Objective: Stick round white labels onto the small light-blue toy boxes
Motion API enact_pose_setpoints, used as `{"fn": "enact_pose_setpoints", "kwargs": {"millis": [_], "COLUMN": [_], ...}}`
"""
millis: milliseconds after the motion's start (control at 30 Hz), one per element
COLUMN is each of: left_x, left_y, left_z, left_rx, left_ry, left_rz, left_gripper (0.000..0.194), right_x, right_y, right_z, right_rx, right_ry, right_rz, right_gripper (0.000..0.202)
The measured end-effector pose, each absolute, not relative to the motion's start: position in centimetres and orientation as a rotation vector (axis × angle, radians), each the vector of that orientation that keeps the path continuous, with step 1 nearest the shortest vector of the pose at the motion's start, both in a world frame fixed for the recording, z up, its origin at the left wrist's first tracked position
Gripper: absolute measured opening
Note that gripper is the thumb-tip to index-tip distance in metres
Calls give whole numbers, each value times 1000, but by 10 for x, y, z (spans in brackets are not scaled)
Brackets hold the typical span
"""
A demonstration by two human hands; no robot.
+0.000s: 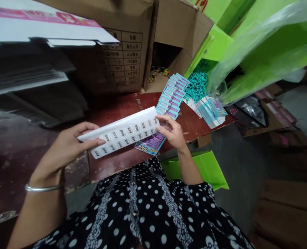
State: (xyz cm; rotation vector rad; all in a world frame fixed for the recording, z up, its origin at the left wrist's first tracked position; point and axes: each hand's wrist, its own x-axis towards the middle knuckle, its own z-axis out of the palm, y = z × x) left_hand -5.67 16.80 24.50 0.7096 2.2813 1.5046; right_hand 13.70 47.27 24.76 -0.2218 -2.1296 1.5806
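Left hand (67,143) pinches near end of label sheet (124,133), thumb on top, fingers behind; right hand (172,133) pinches far end between thumb and fingers. Sheet spans between both grips, tilted. Purple card (153,143) lies just below right grip; fanned cards (172,93) beyond it. Step in hand, seemingly: steadying sheet at labels. Next move probably calls for sheet held taut, one fingertip free at label edge.
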Motion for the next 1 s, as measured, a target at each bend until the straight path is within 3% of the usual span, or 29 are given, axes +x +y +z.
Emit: {"fn": "enact_pose_setpoints", "kwargs": {"millis": [133, 300, 533, 733, 900, 1000], "left_x": [-50, -47, -40, -19, -15, -12], "left_y": [161, 162, 162, 165, 171, 170], "left_z": [239, 231, 194, 169, 157, 160], "left_rx": [733, 760, 515, 441, 531, 585], "left_ry": [2293, 2321, 2158, 1894, 1850, 1828], "left_rz": [1484, 1468, 1610, 1738, 1989, 2038], "left_gripper": [44, 53, 111, 98, 116, 113], "right_x": [145, 156, 162, 164, 170, 175], "right_y": [460, 455, 454, 458, 458, 459], "right_z": [241, 239, 229, 213, 204, 202], "right_rx": [-280, -291, -324, -337, -357, -361], "right_ry": [-2144, -2153, -2084, -2056, -2058, -2057], "right_rz": [1621, 1722, 1689, 1664, 1736, 1759], "right_gripper": [30, 39, 45, 51, 60, 64]}}
